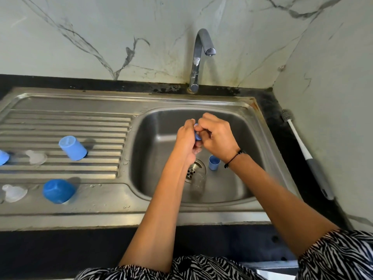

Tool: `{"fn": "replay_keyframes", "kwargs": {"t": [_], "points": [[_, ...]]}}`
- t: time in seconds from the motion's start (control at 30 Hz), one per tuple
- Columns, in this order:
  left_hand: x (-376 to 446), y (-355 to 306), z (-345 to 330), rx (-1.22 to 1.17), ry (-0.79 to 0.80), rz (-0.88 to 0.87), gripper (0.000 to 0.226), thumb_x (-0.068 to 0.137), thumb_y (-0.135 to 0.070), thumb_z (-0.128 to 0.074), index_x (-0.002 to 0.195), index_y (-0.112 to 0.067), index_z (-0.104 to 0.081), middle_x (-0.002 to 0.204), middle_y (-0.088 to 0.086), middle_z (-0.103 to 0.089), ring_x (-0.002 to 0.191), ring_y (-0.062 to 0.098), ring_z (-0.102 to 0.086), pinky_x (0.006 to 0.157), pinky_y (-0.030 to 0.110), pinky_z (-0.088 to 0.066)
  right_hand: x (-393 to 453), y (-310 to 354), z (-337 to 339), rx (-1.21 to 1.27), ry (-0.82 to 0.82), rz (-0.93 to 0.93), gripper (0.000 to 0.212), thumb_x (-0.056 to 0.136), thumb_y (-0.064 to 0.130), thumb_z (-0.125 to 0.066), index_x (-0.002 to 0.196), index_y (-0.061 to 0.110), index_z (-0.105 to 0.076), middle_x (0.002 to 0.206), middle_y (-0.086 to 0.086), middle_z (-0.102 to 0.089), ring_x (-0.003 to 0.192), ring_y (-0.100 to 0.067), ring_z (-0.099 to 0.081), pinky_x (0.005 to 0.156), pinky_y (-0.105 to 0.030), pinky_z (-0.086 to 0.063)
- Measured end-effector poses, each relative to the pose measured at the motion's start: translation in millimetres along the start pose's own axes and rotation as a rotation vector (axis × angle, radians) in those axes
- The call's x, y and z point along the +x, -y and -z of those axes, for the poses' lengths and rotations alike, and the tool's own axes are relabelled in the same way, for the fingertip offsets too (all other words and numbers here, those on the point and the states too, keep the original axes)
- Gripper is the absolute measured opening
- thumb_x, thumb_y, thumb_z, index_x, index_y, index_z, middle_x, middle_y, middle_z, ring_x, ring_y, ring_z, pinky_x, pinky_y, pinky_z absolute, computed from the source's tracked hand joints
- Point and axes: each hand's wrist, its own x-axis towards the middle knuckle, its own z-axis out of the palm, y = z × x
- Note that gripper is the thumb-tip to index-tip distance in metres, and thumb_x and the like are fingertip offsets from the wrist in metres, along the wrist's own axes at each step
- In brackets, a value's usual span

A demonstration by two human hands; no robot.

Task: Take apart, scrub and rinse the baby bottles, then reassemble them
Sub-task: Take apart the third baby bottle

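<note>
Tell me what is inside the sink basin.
In the sink basin: a clear bottle lying by the drain and a small blue cap. The forearms hide part of the floor.

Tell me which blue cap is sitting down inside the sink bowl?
The small light blue cap beside the drain, mouth up. The light blue cap and dark blue cap rest on the draining board.

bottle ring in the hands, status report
Left hand and right hand both grip blue bottle ring over sink basin. Tap dry. Nothing in the way.
</note>
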Motion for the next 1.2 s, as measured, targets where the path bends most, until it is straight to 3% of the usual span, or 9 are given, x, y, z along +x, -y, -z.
{"fn": "replay_keyframes", "kwargs": {"t": [0.13,0.3,0.47,0.6,0.7,0.83,0.9,1.03,1.2], "points": [[2.3,-2.6,3.8,-0.040,0.012,0.046,0.039,0.099,-0.022,-0.033,0.061,-0.015,-0.041,0.043,-0.002,-0.036,0.033,0.008,-0.026,0.037,0.022,-0.015,1.2,-5.7,-1.5,-0.031,0.055,0.009,0.014,0.077,-0.005,-0.046,0.076,-0.001,-0.060,0.078,-0.010,-0.051,0.066,-0.018,-0.047,0.059,-0.029,-0.042],[3.0,-1.6,15.3,-0.001,-0.050,0.056,0.038,0.099,-0.026,-0.036,0.064,-0.015,-0.044,0.040,-0.002,-0.038,0.034,0.009,-0.027,0.042,0.024,-0.016,-12.6,5.4,-15.2,0.072,0.060,-0.164,0.016,0.085,-0.003,-0.050,0.088,-0.006,-0.065,0.094,-0.013,-0.049,0.078,-0.018,-0.048,0.070,-0.005,-0.037],[4.6,6.0,17.6,-0.011,-0.010,0.074,0.038,0.099,-0.024,-0.034,0.064,-0.013,-0.044,0.045,-0.001,-0.036,0.033,0.007,-0.026,0.031,0.017,-0.017,3.9,11.3,-10.2,-0.025,0.167,-0.327,0.022,0.080,-0.007,-0.050,0.094,0.003,-0.063,0.090,-0.010,-0.056,0.083,-0.024,-0.056,0.076,-0.031,-0.045],[4.8,6.0,11.6,0.027,0.002,0.053,0.036,0.099,-0.026,-0.039,0.066,-0.014,-0.044,0.039,-0.005,-0.035,0.031,0.006,-0.027,0.031,0.019,-0.018,9.3,14.3,-9.7,0.024,0.158,-0.483,0.033,0.078,-0.004,-0.051,0.107,0.011,-0.052,0.071,0.000,-0.056,0.080,-0.023,-0.061,0.076,-0.040,-0.051],[7.8,5.9,14.4,-0.073,-0.044,0.075,0.028,0.096,-0.028,-0.048,0.072,-0.014,-0.052,0.043,-0.003,-0.044,0.035,0.008,-0.037,0.035,0.019,-0.027,5.3,15.8,-13.9,0.091,0.092,-0.530,0.033,0.079,-0.003,-0.052,0.107,0.013,-0.053,0.072,0.001,-0.065,0.081,-0.019,-0.063,0.077,-0.040,-0.052],[10.6,3.2,24.9,-0.225,-0.053,0.091,0.020,0.090,-0.028,-0.063,0.082,-0.010,-0.059,0.067,0.006,-0.063,0.061,0.015,-0.060,0.064,0.027,-0.053,-1.5,19.7,-13.6,0.175,0.147,-0.562,0.043,0.089,0.004,-0.048,0.132,0.011,-0.047,0.114,-0.008,-0.067,0.105,-0.025,-0.061,0.087,-0.041,-0.051],[11.4,4.3,29.6,-0.217,-0.036,0.075,0.020,0.089,-0.029,-0.064,0.087,-0.009,-0.061,0.069,0.005,-0.064,0.060,0.013,-0.062,0.059,0.023,-0.054,-7.5,19.3,-17.0,0.187,0.200,-0.594,0.051,0.087,0.004,-0.048,0.137,0.016,-0.041,0.122,-0.010,-0.062,0.109,-0.028,-0.060,0.082,-0.047,-0.053],[12.3,9.9,34.2,-0.141,0.034,0.067,0.025,0.094,-0.035,-0.055,0.093,-0.011,-0.058,0.073,0.006,-0.060,0.057,0.012,-0.057,0.053,0.024,-0.049,-15.1,13.3,-23.9,0.195,0.057,-0.609,0.044,0.083,0.001,-0.052,0.125,0.015,-0.050,0.113,-0.004,-0.066,0.098,-0.026,-0.065,0.081,-0.045,-0.053],[14.6,11.5,39.2,-0.189,0.021,0.047,0.020,0.100,-0.027,-0.046,0.094,-0.012,-0.059,0.082,0.007,-0.064,0.070,0.015,-0.061,0.069,0.028,-0.051,-19.7,5.1,-35.0,0.150,-0.024,-0.576,0.037,0.082,0.005,-0.059,0.116,0.017,-0.056,0.108,0.002,-0.068,0.101,-0.016,-0.065,0.080,-0.042,-0.055]]}}
